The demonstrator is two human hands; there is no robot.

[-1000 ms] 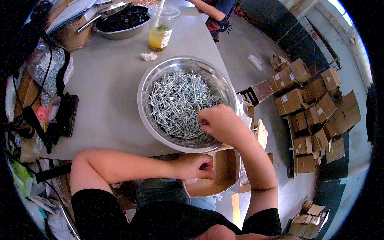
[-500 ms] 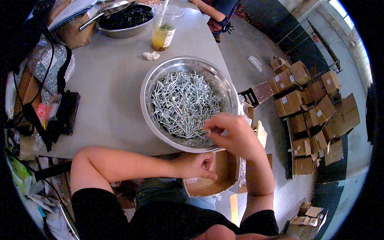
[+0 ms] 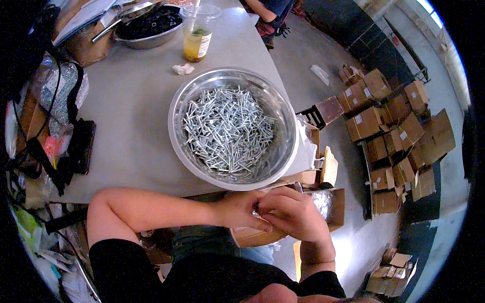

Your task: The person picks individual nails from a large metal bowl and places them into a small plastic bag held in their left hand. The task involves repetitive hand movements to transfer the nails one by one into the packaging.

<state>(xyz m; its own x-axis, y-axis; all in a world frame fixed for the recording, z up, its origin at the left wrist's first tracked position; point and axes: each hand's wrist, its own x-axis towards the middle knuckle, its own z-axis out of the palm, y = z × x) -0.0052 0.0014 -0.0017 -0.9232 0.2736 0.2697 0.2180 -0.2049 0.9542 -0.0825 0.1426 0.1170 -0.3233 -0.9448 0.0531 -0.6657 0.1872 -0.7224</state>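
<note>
A wide steel bowl full of loose silvery screws stands at the table's near right corner. Just below its near rim, my two hands meet. My left hand is curled closed, and small shiny screw ends show in the curl of its fingers. My right hand is closed too, its fingertips pinched against the opening of the left hand. What the right fingertips hold is hidden. Under both hands sits an open cardboard box, partly covered by them.
Farther back stand a drink cup, a crumpled tissue and a metal bowl of black parts. Bags and a dark case crowd the left. Another open carton is at the right; stacked boxes stand beyond.
My right hand has moved from over the screws in the bowl down toward me, and now meets my left hand. The left hand has stayed nearly in place. The view has shifted slightly.
</note>
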